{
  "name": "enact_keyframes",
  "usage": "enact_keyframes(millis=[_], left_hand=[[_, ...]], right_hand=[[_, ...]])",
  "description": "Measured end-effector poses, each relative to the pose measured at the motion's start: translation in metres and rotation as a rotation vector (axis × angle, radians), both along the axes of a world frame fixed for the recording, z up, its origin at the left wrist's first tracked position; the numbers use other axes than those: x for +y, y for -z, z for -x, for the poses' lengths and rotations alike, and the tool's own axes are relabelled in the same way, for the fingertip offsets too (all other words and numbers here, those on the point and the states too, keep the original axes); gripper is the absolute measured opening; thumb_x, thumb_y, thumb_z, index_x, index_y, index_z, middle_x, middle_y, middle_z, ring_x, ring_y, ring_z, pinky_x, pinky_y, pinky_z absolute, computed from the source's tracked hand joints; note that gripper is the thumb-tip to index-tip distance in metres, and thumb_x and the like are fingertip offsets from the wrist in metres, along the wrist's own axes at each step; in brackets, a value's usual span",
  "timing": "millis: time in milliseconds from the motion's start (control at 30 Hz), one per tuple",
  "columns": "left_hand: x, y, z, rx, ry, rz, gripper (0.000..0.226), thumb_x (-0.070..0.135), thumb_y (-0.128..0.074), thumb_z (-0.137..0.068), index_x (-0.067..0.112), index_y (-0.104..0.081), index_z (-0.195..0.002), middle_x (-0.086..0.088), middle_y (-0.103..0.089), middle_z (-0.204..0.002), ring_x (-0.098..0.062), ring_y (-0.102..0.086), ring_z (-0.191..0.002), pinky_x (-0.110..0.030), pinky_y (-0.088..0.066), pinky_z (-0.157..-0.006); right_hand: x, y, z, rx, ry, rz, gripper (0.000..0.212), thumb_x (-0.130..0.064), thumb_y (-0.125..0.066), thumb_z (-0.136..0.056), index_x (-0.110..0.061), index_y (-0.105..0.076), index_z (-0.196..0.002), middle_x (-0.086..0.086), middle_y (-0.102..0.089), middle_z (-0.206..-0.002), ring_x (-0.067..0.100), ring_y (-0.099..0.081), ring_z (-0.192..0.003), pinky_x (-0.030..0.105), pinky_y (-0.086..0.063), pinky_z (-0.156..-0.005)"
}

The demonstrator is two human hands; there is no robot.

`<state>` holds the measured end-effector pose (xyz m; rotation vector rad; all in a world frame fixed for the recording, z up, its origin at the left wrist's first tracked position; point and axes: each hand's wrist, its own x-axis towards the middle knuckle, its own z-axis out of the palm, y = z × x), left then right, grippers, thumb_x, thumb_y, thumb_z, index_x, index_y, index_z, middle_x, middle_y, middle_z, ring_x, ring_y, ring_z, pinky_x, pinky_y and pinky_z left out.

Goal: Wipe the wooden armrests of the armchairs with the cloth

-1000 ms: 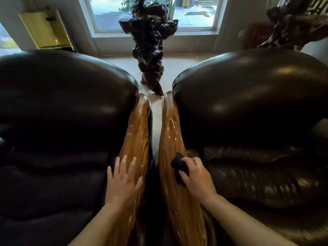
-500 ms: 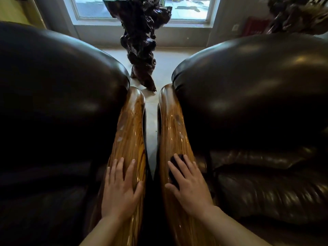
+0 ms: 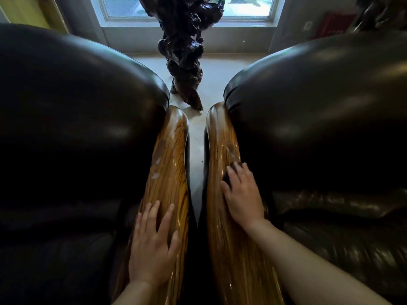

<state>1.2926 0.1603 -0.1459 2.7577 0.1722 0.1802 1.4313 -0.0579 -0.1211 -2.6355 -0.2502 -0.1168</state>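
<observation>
Two glossy wooden armrests run side by side between two dark leather armchairs. My left hand (image 3: 154, 245) lies flat with fingers spread on the left armrest (image 3: 170, 159), holding nothing. My right hand (image 3: 242, 194) presses a small dark cloth (image 3: 229, 176) onto the right armrest (image 3: 220, 142), about halfway along it. Most of the cloth is hidden under my fingers; only its dark edge shows by the fingertips. Pale smudges mark the left armrest ahead of my left hand.
The left armchair (image 3: 77, 128) and the right armchair (image 3: 319, 119) flank a narrow strip of pale floor (image 3: 196, 150). A dark gnarled root sculpture (image 3: 185, 51) stands on the floor beyond the armrests, in front of a window (image 3: 242, 7).
My right hand has slid the cloth forward along the right armrest, away from me, with fingers now flattened over it. My left hand has stayed on the left armrest. The camera has tilted down.
</observation>
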Motion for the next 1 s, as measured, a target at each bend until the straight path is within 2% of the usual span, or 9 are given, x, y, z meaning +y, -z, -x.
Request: enact_keyframes(millis=[133,200,300,367,433,600,733,900,1000], left_hand=[[-0.002,-0.003,0.001,0.001,-0.01,0.013,0.063,0.05,-0.032,-0.092,0.04,-0.017,-0.152,-0.001,-0.018,-0.161,-0.013,0.0,-0.15,-0.049,-0.013,-0.121],[-0.002,-0.003,0.001,0.011,-0.027,0.016,0.063,0.051,-0.032,-0.091,0.043,-0.014,-0.152,0.0,-0.016,-0.161,-0.008,0.007,-0.149,-0.048,-0.012,-0.12],[0.0,0.0,0.0,0.009,-0.026,0.011,0.064,0.052,-0.033,-0.091,0.045,-0.012,-0.151,0.002,-0.015,-0.161,-0.006,0.01,-0.148,-0.047,-0.01,-0.12],[-0.001,0.002,-0.001,0.012,-0.027,0.008,0.064,0.051,-0.033,-0.091,0.046,-0.011,-0.151,0.003,-0.014,-0.161,-0.006,0.009,-0.148,-0.047,-0.009,-0.12],[0.0,0.003,-0.001,0.016,-0.025,0.01,0.064,0.05,-0.033,-0.091,0.046,-0.01,-0.151,0.003,-0.014,-0.161,-0.008,0.006,-0.149,-0.045,-0.008,-0.121],[-0.001,0.001,0.0,0.05,-0.015,-0.005,0.065,0.049,-0.032,-0.091,0.044,-0.009,-0.152,0.0,-0.015,-0.162,-0.014,-0.001,-0.151,-0.042,-0.002,-0.122],[-0.001,-0.001,0.0,0.052,-0.016,-0.001,0.065,0.048,-0.032,-0.091,0.043,-0.011,-0.152,0.0,-0.016,-0.162,-0.015,-0.002,-0.151,-0.038,0.003,-0.122],[-0.002,-0.001,0.001,0.002,0.004,0.073,0.06,0.045,-0.034,-0.093,0.04,-0.022,-0.151,0.0,-0.021,-0.16,-0.013,-0.006,-0.15,-0.037,0.001,-0.122],[0.001,-0.002,0.0,0.009,-0.012,0.078,0.059,0.046,-0.031,-0.092,0.041,-0.023,-0.151,0.003,-0.018,-0.162,-0.011,-0.004,-0.15,-0.043,-0.005,-0.122]], right_hand=[[-0.014,0.017,0.066,-0.089,-0.206,0.052,0.051,-0.045,-0.039,-0.103,-0.027,-0.036,-0.15,-0.005,-0.03,-0.16,0.013,-0.012,-0.152,0.042,-0.022,-0.121],[-0.027,0.02,0.064,-0.114,-0.28,0.077,0.052,-0.045,-0.041,-0.103,-0.027,-0.035,-0.151,-0.004,-0.03,-0.16,0.014,-0.013,-0.152,0.041,-0.024,-0.12],[-0.023,0.014,0.024,-0.079,-0.093,0.036,0.055,-0.046,-0.041,-0.1,-0.023,-0.035,-0.151,-0.001,-0.032,-0.159,0.015,-0.014,-0.151,0.038,-0.019,-0.12],[-0.01,0.005,-0.011,0.028,0.073,-0.043,0.058,-0.045,-0.042,-0.1,-0.021,-0.032,-0.151,0.002,-0.029,-0.16,0.019,-0.014,-0.151,0.04,-0.02,-0.12],[0.002,0.001,-0.027,0.039,0.113,-0.016,0.057,-0.045,-0.043,-0.101,-0.02,-0.033,-0.151,0.004,-0.029,-0.161,0.022,-0.014,-0.151,0.042,-0.019,-0.121],[-0.004,0.009,0.022,-0.084,-0.131,0.084,0.053,-0.052,-0.034,-0.102,-0.03,-0.035,-0.15,-0.006,-0.031,-0.159,0.014,-0.014,-0.151,0.04,-0.017,-0.121],[-0.029,0.014,0.045,-0.129,-0.384,0.111,0.048,-0.048,-0.039,-0.103,-0.031,-0.039,-0.148,-0.009,-0.032,-0.159,0.013,-0.015,-0.151,0.039,-0.02,-0.12],[-0.008,0.0,-0.023,0.045,0.018,-0.062,0.052,-0.042,-0.047,-0.1,-0.023,-0.042,-0.147,-0.001,-0.034,-0.158,0.019,-0.017,-0.15,0.04,-0.021,-0.12],[0.014,-0.002,-0.034,-0.015,-0.01,0.037,0.052,-0.044,-0.043,-0.101,-0.021,-0.042,-0.147,0.002,-0.036,-0.157,0.02,-0.018,-0.15,0.042,-0.019,-0.122]])
